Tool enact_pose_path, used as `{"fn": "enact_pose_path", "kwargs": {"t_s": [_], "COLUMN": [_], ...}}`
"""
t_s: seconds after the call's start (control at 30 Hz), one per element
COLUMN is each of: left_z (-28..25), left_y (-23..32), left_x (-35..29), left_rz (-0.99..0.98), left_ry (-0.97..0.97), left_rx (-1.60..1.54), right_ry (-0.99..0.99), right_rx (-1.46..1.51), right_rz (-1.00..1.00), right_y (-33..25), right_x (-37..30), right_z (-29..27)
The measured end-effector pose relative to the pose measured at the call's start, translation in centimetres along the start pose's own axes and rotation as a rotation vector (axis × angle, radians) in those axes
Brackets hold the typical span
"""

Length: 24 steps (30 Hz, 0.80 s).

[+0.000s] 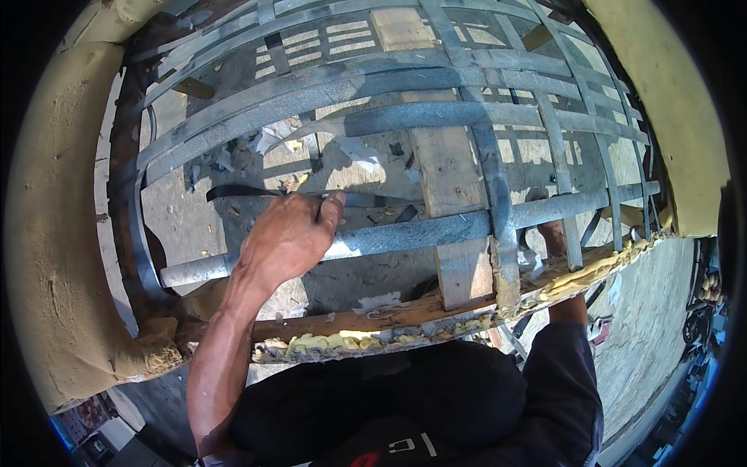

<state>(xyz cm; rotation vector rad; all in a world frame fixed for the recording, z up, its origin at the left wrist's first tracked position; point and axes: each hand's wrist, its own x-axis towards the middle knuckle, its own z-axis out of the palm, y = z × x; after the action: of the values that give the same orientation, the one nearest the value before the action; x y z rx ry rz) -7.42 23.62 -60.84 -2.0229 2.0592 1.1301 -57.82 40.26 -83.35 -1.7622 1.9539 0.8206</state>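
A: Where's the strap (373, 200)?
B: In the gap left of the board (447, 167), between the frame's near rail (373, 321) and the woven webbing (420, 117) beyond.

A: Who has it?
B: The left hand (289, 233). It looks pinched, thumb on top; the fingertips are hidden underneath, so I can't see how firm the hold is.

A: And how does it lie from that grip?
B: Out both ways. Its long axis goes left to right, roughly along the near rail and across the line of the forearm. The dark tip sticks out on the left, towards the frame's left edge, and looks free. The other side reaches the board; whether it passes under or stops there, I can't tell.

A: Is the right hand (554, 235) any nearer to that side?
B: No, the left is on the strap itself. The right is well apart, past the board, near the frame's near right corner. Its forearm comes up from below, behind the near rail with its yellow foam (595, 276).

A: Is it gripping anything?
B: Can't tell. The webbing and shadow cover most of it.
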Motion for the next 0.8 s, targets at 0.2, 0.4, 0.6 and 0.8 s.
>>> {"fn": "enact_pose_path", "kwargs": {"t_s": [0.2, 0.4, 0.6, 0.8], "left_z": [0.0, -0.8, 0.0, -0.6], "left_y": [-1.5, -0.6, -1.4, -1.2], "left_x": [0.6, 0.5, 0.5, -0.1], "left_rz": [0.078, 0.004, 0.213, 0.146], "left_ry": [-0.055, -0.109, -0.036, -0.104], "left_rx": [-0.068, -0.115, -0.08, -0.101], "right_ry": [0.2, 0.611, 1.003, 0.441], "right_rx": [0.046, 1.167, 1.878, 1.82], "right_rz": [-0.026, 0.059, -0.979, -1.392], "right_y": [-0.1, -11.4, -15.8, -25.0], "right_x": [-3.7, -19.0, -21.4, -16.4], "right_z": [-1.8, -14.4, -28.2, -35.0]}}
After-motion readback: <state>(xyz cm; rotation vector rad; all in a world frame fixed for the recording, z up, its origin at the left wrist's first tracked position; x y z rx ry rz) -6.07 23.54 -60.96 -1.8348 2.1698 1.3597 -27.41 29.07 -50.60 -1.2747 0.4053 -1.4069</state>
